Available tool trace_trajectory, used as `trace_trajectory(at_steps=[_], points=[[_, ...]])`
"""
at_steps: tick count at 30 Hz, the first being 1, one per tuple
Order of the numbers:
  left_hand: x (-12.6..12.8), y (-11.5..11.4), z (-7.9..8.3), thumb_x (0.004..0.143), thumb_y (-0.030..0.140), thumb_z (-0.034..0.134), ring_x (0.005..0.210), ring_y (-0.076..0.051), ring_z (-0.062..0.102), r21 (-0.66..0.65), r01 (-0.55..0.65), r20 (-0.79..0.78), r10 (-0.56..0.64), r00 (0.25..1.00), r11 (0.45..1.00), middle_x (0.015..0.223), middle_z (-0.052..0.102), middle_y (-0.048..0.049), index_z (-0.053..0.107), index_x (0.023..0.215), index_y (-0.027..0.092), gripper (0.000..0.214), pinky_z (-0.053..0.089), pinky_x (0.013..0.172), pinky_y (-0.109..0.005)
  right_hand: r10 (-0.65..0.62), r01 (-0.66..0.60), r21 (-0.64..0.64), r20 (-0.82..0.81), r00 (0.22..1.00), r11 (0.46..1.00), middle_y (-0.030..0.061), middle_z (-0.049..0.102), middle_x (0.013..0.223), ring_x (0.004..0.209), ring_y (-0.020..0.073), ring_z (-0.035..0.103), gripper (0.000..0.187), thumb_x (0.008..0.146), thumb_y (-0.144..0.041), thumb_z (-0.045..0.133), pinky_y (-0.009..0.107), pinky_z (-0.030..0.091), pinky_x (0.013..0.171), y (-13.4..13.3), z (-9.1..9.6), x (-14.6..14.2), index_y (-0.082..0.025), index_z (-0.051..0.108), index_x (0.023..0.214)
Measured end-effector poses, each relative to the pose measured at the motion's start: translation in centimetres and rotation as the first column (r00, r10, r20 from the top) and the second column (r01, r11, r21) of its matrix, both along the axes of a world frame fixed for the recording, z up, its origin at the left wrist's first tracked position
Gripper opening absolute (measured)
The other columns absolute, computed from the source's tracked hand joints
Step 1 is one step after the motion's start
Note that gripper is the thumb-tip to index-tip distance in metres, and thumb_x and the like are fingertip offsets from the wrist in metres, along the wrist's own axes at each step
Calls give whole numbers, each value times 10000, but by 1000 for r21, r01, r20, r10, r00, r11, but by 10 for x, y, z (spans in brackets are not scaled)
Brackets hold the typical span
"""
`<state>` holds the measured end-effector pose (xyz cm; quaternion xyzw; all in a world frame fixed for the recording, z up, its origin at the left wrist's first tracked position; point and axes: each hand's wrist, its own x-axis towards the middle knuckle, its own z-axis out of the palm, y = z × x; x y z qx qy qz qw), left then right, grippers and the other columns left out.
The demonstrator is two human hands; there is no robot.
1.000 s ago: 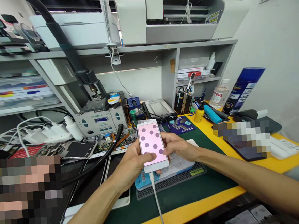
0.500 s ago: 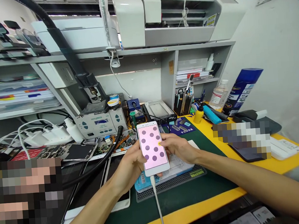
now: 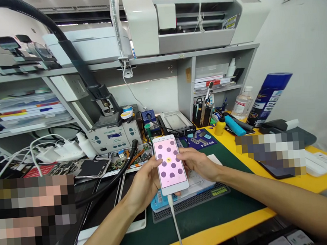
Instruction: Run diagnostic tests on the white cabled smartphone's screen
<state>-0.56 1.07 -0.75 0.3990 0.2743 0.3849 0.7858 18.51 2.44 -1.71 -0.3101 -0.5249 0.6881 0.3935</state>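
Observation:
A white smartphone (image 3: 173, 181) is held upright between my two hands above the workbench. Its lit screen is pink with several purple dots and one small yellow figure near the middle. My left hand (image 3: 146, 177) grips the phone's left edge, the thumb resting over the screen's left side. Around the right edge is my right hand (image 3: 198, 165), its thumb at the screen's right side. Some fingers are hidden behind the phone. From the phone's lower end a white cable (image 3: 174, 218) runs down past the bench's front edge.
Under the phone lie a blue-and-clear packet (image 3: 158, 203) and a dark perforated mat (image 3: 183, 210). At left are a soldering station (image 3: 111, 139), a black hose (image 3: 112, 185) and circuit boards (image 3: 82, 167). Bottles, a blue spray can (image 3: 271, 98) and a pen holder (image 3: 202, 112) stand at right.
My left thumb has moved up along the screen's left side. The yellow figure has shifted from the right toward the middle, among rearranged dots. The view has shifted slightly.

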Motion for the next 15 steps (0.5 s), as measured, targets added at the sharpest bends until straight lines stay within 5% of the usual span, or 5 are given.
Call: trace_trajectory(at_steps=[15], points=[[-3, 1, -4, 829, 187, 400, 914, -252, 652, 110, 145, 110, -157, 981, 983, 1149, 649, -97, 362, 1417, 205, 590, 532, 752, -385, -68, 71, -65, 56, 996, 995, 64, 659, 699, 623, 183, 571, 392, 868, -528, 524, 284, 399, 558, 0, 4, -1, -151, 627, 832]])
